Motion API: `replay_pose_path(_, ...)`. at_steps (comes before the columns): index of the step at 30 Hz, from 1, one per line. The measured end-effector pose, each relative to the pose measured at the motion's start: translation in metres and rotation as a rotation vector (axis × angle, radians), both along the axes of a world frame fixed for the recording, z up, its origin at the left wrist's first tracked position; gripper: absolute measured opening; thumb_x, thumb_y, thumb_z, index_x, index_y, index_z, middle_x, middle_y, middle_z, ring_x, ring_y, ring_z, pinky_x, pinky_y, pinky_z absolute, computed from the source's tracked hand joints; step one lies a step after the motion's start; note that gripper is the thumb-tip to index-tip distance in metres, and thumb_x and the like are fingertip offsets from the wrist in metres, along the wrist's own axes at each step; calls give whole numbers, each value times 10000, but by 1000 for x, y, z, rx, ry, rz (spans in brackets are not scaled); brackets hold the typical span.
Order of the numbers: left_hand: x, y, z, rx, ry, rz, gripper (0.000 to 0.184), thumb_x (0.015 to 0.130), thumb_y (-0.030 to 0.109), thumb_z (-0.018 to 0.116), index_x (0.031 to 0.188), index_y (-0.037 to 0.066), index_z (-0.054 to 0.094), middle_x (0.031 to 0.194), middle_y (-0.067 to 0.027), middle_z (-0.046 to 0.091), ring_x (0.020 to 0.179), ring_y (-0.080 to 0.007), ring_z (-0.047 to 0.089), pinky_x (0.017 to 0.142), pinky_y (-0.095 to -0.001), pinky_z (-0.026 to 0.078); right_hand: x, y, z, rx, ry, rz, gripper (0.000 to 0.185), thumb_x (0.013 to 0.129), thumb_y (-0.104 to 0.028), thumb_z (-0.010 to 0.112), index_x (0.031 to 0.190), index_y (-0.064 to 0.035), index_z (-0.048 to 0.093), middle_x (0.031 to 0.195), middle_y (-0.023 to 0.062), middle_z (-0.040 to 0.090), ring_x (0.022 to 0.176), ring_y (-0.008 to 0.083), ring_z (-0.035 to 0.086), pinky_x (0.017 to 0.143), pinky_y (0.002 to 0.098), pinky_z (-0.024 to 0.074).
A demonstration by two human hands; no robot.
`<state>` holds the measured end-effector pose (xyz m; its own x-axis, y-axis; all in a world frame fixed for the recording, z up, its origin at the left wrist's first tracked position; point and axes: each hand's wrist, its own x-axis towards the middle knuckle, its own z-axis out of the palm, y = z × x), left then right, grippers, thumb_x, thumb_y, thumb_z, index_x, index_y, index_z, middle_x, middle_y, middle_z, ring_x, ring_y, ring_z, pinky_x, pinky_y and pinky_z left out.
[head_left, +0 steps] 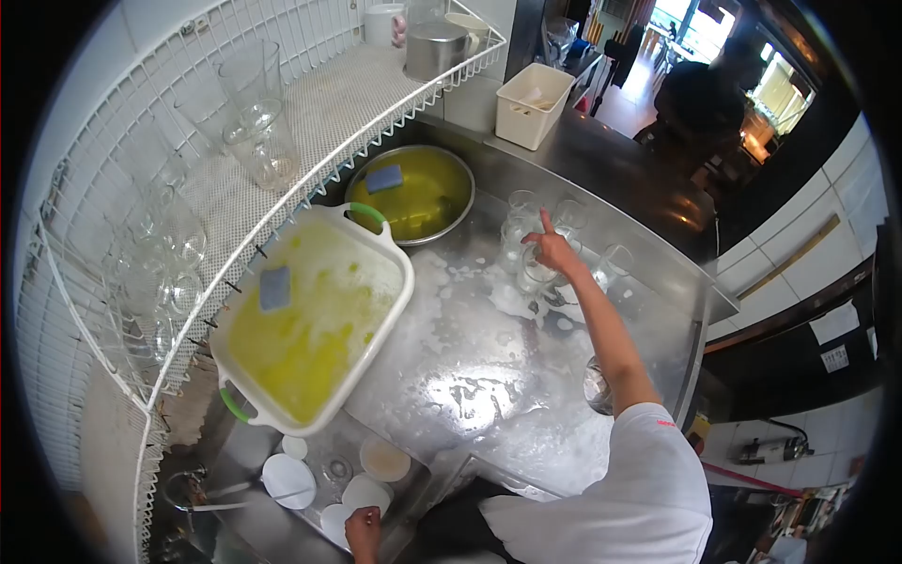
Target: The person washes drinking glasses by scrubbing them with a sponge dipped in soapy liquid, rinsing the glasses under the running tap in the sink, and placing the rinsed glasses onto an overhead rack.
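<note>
My right hand [552,252] reaches over a group of clear glasses on the wet metal counter. Its index finger is stretched out and its thumb stands apart. A clear glass [537,274] is right under the hand; whether the fingers touch it is hard to see. More glasses, one of them a clear glass [615,260] to the right, stand around it. Low in the view, my left hand [363,532] is closed, its fingers curled beside a white plate [335,524] in the sink. What it holds, if anything, is hidden.
A white tub [381,324] with green handles holds yellowish soapy water and a sponge [275,288]. Behind it stands a metal bowl [458,226] of similar liquid. A wire rack [319,85] with glasses hangs at left. Beyond the counter are a cream bin [528,117] and a person [700,99].
</note>
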<state>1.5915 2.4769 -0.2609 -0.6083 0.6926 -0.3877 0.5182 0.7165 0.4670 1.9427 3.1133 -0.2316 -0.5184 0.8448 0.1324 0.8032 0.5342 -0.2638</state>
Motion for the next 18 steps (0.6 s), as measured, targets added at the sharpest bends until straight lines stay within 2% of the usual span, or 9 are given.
replay_pose_path(4,2,-2,-3,79,-59,22,170,818,208,674,881,56,719,845,-149,696,729,-292,688,684,-385,530,-7,0,10,-20,3,36,505,623,45,666,1059,-211,669,1535,250,30,877,381,662,824,406,548)
replay_pose_path(6,4,-1,-1,42,-52,27,167,823,184,672,877,34,723,848,-162,699,749,-271,698,687,-357,537,-14,-6,16,-13,16,82,491,624,40,665,1049,-204,669,1535,246,45,877,380,662,821,412,548)
replay_pose_path(9,10,-4,-2,46,-43,18,170,827,209,661,891,63,717,842,-148,694,754,-300,682,698,-401,526,-19,-13,16,-33,-21,14,485,621,43,657,1041,-198,666,1534,244,76,896,375,659,818,421,546)
replay_pose_path(12,16,-1,2,54,-26,-25,181,827,222,661,897,64,714,853,-149,693,771,-312,679,705,-404,525,-16,-14,7,-2,-14,-34,481,612,31,662,1037,-192,667,1523,239,146,898,377,657,807,426,545)
replay_pose_path(14,16,-4,-5,15,-48,-22,186,829,226,658,904,66,715,862,-151,692,778,-318,676,709,-406,524,-16,-14,12,-1,-106,-47,449,603,-5,688,1017,-178,666,1437,228,323,905,383,650,796,430,539)
replay_pose_path(15,16,-6,-8,-23,-68,-23,191,831,230,655,911,67,715,872,-153,691,784,-323,673,713,-409,524,-17,-11,12,0,-106,-43,449,603,-5,688,1017,-178,666,1437,228,323,905,383,650,796,430,539)
replay_pose_path(17,17,-4,-6,-4,-77,-33,191,835,228,650,914,66,714,882,-154,690,792,-331,670,715,-415,523,-14,6,5,-103,-8,23,352,602,-56,715,938,-124,636,1291,202,463,970,402,611,842,440,510)
replay_pose_path(18,18,-4,-4,12,-86,-45,191,838,225,645,917,65,713,891,-155,689,800,-339,666,717,-421,522,-10,16,-1,-108,-7,32,352,602,-56,715,938,-124,636,1291,202,463,970,402,611,842,440,510)
